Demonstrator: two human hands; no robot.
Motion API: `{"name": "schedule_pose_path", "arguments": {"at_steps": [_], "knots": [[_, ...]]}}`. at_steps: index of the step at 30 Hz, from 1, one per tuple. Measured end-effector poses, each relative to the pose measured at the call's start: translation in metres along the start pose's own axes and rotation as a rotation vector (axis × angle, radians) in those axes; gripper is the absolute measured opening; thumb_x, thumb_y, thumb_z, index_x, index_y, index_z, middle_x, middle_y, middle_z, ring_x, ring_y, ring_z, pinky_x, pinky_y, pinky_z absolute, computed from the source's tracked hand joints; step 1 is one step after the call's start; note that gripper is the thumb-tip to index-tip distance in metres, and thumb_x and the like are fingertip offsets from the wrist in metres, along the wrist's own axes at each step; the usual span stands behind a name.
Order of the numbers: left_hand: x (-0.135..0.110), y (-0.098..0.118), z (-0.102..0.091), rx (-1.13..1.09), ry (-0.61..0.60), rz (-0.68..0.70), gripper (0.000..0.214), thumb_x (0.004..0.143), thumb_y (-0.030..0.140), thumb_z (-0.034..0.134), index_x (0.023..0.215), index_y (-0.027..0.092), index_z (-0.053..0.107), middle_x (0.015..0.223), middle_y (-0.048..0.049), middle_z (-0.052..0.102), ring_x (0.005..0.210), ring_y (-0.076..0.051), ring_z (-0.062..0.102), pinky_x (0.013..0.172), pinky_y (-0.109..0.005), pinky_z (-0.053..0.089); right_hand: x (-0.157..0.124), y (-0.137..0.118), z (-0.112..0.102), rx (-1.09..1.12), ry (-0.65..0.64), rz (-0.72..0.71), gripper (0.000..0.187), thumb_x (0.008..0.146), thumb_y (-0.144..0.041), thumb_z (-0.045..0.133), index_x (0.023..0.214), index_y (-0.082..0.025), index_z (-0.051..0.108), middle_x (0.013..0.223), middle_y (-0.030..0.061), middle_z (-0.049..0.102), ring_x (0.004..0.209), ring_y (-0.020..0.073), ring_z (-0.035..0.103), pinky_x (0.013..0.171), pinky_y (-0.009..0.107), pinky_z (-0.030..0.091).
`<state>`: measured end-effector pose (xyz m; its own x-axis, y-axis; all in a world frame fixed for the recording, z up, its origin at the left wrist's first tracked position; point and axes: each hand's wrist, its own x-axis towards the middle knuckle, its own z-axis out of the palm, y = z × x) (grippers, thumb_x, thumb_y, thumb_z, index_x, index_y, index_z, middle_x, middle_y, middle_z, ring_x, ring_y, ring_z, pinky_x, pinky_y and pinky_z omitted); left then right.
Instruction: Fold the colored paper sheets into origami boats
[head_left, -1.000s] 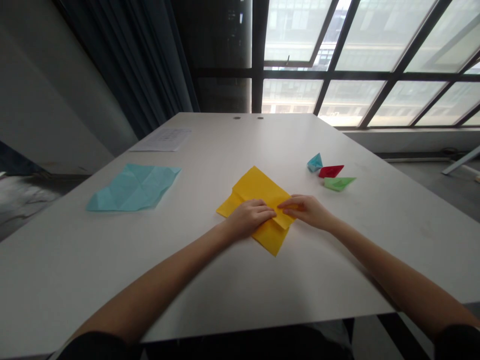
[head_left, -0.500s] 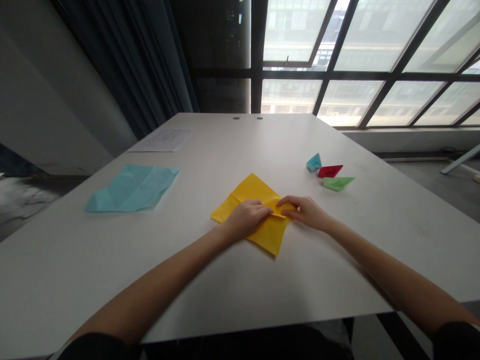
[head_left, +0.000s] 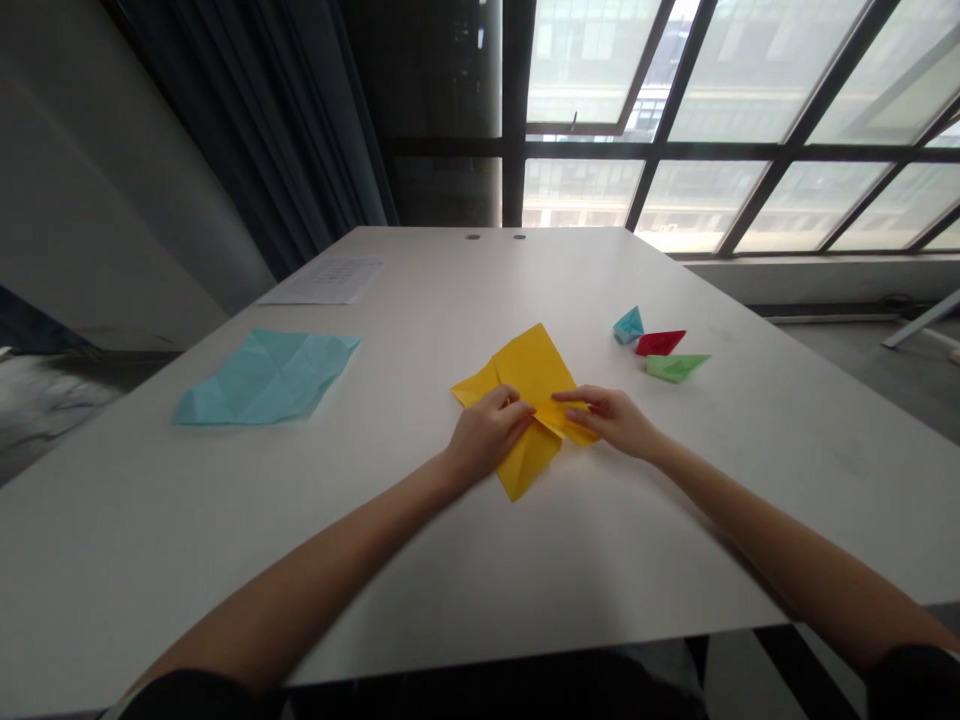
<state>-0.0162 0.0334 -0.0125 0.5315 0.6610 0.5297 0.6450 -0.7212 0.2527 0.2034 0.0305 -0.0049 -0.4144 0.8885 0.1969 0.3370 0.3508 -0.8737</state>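
A yellow sheet of paper [head_left: 531,372], partly folded, lies in the middle of the white table [head_left: 420,560]. My left hand [head_left: 489,432] rests on its near left part with fingers curled and pinching the paper. My right hand [head_left: 611,418] pinches a folded flap at the sheet's right side. The fingertips of both hands almost meet over the fold.
A creased light-blue sheet [head_left: 266,377] lies flat at the left. Three small folded paper boats, blue [head_left: 628,325], red [head_left: 660,342] and green [head_left: 676,366], sit at the right. A printed white page [head_left: 325,280] lies at the far left. Windows stand behind the table.
The yellow sheet has turned on the table, so its far corner points more to the right and away from me. Both hands stayed on it and shifted slightly with the turn.
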Motion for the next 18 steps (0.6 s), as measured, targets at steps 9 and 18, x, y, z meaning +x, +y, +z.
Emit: {"name": "schedule_pose_path", "arguments": {"at_steps": [9, 18], "knots": [[-0.0025, -0.0036, 0.0003, -0.071, -0.07, -0.102, 0.02, 0.085, 0.024, 0.043, 0.094, 0.02, 0.06, 0.089, -0.0021, 0.062, 0.078, -0.013, 0.058, 0.068, -0.024, 0.047, 0.0002, -0.0022, 0.0034, 0.164, 0.029, 0.036, 0.049, 0.072, -0.033, 0.061, 0.119, -0.024, 0.05, 0.122, 0.0087, 0.049, 0.097, 0.0193, 0.057, 0.079, 0.033, 0.051], [-0.0015, -0.0041, 0.0023, -0.088, -0.016, -0.079, 0.018, 0.083, 0.023, 0.045, 0.088, 0.02, 0.062, 0.111, -0.0062, 0.051, 0.08, -0.012, 0.057, 0.072, -0.028, 0.049, 0.0033, 0.0041, -0.0023, 0.026, 0.112, 0.095, 0.033, 0.075, -0.036, 0.057, 0.104, -0.02, 0.062, 0.106, 0.0062, 0.063, 0.092, 0.0202, 0.059, 0.081, 0.036, 0.049]]}}
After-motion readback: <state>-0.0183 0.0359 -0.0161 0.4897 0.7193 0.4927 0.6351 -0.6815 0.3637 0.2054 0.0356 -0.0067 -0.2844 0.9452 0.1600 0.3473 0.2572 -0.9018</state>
